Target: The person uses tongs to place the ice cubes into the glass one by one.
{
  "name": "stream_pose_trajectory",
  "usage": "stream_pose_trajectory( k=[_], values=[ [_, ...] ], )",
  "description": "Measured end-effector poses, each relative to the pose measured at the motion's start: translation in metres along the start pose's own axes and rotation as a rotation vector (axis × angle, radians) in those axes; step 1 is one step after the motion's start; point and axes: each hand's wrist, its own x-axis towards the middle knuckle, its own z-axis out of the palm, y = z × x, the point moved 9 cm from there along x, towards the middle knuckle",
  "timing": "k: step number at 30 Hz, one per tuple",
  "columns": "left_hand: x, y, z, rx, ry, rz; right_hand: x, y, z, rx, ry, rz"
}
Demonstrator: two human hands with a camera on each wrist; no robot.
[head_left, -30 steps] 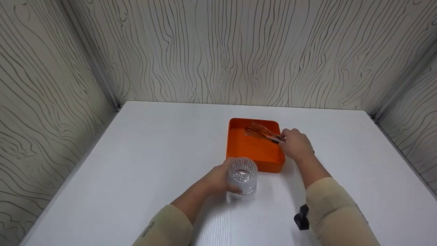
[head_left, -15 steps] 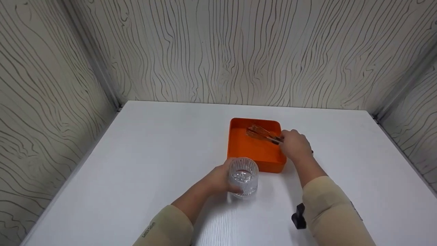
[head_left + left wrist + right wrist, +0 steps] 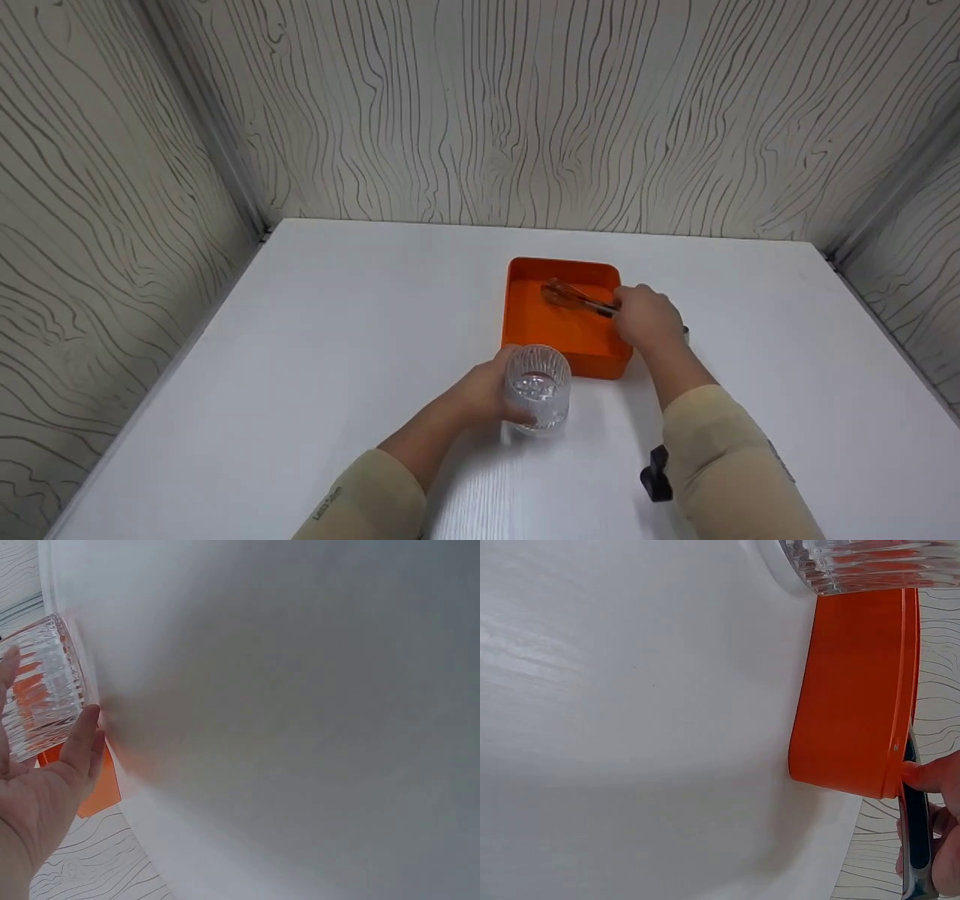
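In the head view my left hand [image 3: 486, 390] grips a clear ribbed glass [image 3: 538, 394] from its left side, just in front of the orange tray [image 3: 596, 366]. Clear pieces or liquid show low in the glass; which, I cannot tell. The left wrist view has the fingers [image 3: 79, 742] and thumb around the glass [image 3: 49, 690]. My right hand [image 3: 649, 319] holds a pair of tongs [image 3: 577, 298] at the tray's right rim, their see-through ends over the tray's inside. In the right wrist view the thumb presses the tongs' metal handle with dark inlay [image 3: 916, 832].
The white table [image 3: 337, 337] stretches around the tray to both sides. Wood-grain panels [image 3: 465, 112] rise behind it and at the left and right. A small black object [image 3: 657, 474] shows beside the right sleeve [image 3: 731, 450].
The tongs' ends have dipped a little lower in the tray and come closer together. My left hand stays on the glass with hardly any movement.
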Motion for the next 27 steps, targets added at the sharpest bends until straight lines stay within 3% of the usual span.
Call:
stream_pose_trajectory(
  k=[15, 27],
  values=[
    [-0.001, 0.000, 0.000, -0.007, -0.003, -0.019, -0.001, 0.005, -0.005, 0.001, 0.004, -0.026],
    [-0.001, 0.001, -0.001, -0.012, -0.001, 0.026, -0.007, 0.009, -0.018, -0.003, -0.020, -0.033]
  ],
)
